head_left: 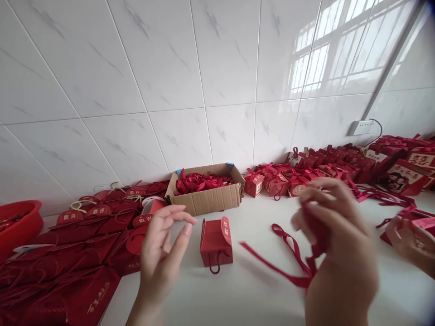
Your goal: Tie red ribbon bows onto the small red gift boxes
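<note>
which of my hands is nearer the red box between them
Left: your left hand is just left of the red box, not touching; your right hand is farther away, to its right.

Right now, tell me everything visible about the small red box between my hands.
The red box looks like card. Two rounded flaps rise at its sides, the right bearing pale lettering. A dark red cord loop hangs in front. It stands upright on the white table; neither the left hand nor the right hand touches it.
</note>
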Demonstrator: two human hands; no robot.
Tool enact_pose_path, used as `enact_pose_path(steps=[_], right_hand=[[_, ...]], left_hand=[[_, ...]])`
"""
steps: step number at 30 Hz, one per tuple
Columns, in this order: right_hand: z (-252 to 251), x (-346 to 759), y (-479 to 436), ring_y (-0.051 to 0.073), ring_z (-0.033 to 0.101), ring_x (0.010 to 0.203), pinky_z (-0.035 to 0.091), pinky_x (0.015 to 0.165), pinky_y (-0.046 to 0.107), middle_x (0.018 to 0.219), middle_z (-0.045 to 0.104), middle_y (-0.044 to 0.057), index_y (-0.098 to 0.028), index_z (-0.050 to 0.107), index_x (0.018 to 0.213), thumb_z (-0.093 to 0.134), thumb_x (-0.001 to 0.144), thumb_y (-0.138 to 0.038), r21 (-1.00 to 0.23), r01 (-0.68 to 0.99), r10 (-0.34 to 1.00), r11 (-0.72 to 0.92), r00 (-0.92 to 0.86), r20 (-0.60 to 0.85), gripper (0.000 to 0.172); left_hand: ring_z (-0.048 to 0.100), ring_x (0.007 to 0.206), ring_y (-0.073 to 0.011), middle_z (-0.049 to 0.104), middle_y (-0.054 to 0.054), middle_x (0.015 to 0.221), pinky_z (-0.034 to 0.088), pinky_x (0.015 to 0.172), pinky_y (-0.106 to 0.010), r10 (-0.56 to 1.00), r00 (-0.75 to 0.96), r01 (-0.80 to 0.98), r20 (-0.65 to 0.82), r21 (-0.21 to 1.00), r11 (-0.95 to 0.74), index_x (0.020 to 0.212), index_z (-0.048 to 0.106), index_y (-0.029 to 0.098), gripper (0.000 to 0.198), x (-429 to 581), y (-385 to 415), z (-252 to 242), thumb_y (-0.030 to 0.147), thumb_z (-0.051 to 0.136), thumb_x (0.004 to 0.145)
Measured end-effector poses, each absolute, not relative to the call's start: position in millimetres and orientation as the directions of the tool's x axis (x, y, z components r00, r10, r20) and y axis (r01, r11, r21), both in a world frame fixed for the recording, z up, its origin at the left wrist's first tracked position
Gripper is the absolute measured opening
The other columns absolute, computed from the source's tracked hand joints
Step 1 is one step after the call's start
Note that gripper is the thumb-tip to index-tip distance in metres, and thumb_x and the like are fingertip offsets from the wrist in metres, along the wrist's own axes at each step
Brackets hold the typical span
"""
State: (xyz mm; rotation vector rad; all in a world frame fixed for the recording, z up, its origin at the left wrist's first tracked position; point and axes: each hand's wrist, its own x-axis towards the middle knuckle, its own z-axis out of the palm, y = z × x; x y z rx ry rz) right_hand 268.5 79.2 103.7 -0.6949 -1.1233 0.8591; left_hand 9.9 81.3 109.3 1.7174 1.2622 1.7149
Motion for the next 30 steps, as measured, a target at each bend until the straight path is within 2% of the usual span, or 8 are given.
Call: enact_pose_path(steps=[2,4,8,11,16,22,27,30], right_hand=[[108,258,94,0.002,0.042,0.045,0.039,0.045,0.018,0.085,0.049,-0.004,-0.029,0.045,0.112,0.047,0.089,-0.017,-0.912,-0.195,0.902,0.361,-0.175,0.394,0.027],[109,248,105,0.004,0.046,0.051,0.037,0.046,0.018,0.083,0.048,-0.004,-0.029,0.042,0.115,0.047,0.089,-0.016,-0.954,-0.082,0.845,0.289,-0.448,0.294,0.029],[104,228,111,0.005,0.042,0.055,0.033,0.047,0.018,0.085,0.049,-0.004,-0.027,0.041,0.114,0.047,0.088,-0.013,-0.955,-0.009,0.749,0.296,-0.618,0.238,0.03],[103,221,108,0.006,0.041,0.056,0.032,0.048,0.018,0.08,0.052,-0.004,-0.026,0.041,0.115,0.048,0.088,-0.012,-0.943,0.029,0.729,0.331,-0.642,0.236,0.031],[102,219,109,0.009,0.047,0.064,0.035,0.053,0.021,0.083,0.057,-0.002,-0.026,0.04,0.114,0.049,0.087,-0.012,-0.95,0.046,0.746,0.308,-0.631,0.211,0.031],[98,220,113,0.009,0.048,0.064,0.036,0.054,0.022,0.079,0.057,-0.004,-0.027,0.04,0.113,0.052,0.084,-0.009,-0.95,0.028,0.744,0.31,-0.629,0.224,0.036],[99,216,116,0.009,0.047,0.062,0.039,0.056,0.022,0.076,0.055,-0.004,-0.024,0.045,0.112,0.062,0.083,-0.021,-0.958,0.008,0.779,0.286,-0.585,0.227,0.033],[98,215,120,0.009,0.045,0.061,0.037,0.055,0.021,0.072,0.053,-0.003,-0.02,0.056,0.097,0.063,0.083,-0.029,-0.95,0.037,0.816,0.31,-0.523,0.246,0.018]], left_hand=[[0.059,0.077,-0.0152,0.061,0.001,0.076,0.046,0.073,-0.024,0.837,-0.094,0.355,0.538,0.804,-0.477,0.096,0.056,0.023,0.017,16,73,119,0.034,0.057,0.084],[0.06,0.077,-0.0157,0.063,0.0,0.077,0.047,0.07,-0.023,0.899,0.048,0.417,0.436,0.809,-0.415,0.092,0.06,0.022,0.016,21,72,120,0.035,0.056,0.084],[0.063,0.091,-0.0205,0.068,-0.003,0.087,0.051,0.074,-0.026,0.934,0.309,0.433,0.179,0.848,-0.305,0.096,0.063,0.021,0.021,31,81,115,0.037,0.053,0.087],[0.066,0.087,-0.0203,0.069,-0.003,0.085,0.053,0.069,-0.025,0.929,0.349,0.398,0.125,0.877,-0.267,0.093,0.063,0.02,0.021,35,87,112,0.038,0.053,0.087],[0.067,0.084,-0.02,0.071,-0.003,0.084,0.054,0.069,-0.026,0.94,0.303,0.428,0.155,0.859,-0.28,0.088,0.064,0.02,0.019,35,89,110,0.036,0.056,0.085],[0.064,0.074,-0.0138,0.069,0.0,0.078,0.05,0.07,-0.022,0.891,0.27,0.441,0.364,0.777,-0.45,0.077,0.067,0.021,0.01,32,94,109,0.027,0.061,0.083],[0.06,0.07,-0.0127,0.065,0.002,0.071,0.047,0.068,-0.021,0.88,0.171,0.412,0.443,0.779,-0.472,0.073,0.062,0.02,0.01,34,93,109,0.024,0.06,0.082],[0.055,0.065,-0.0121,0.059,0.002,0.066,0.044,0.062,-0.021,0.86,0.068,0.38,0.506,0.784,-0.491,0.072,0.059,0.02,0.01,33,92,109,0.023,0.059,0.082]])
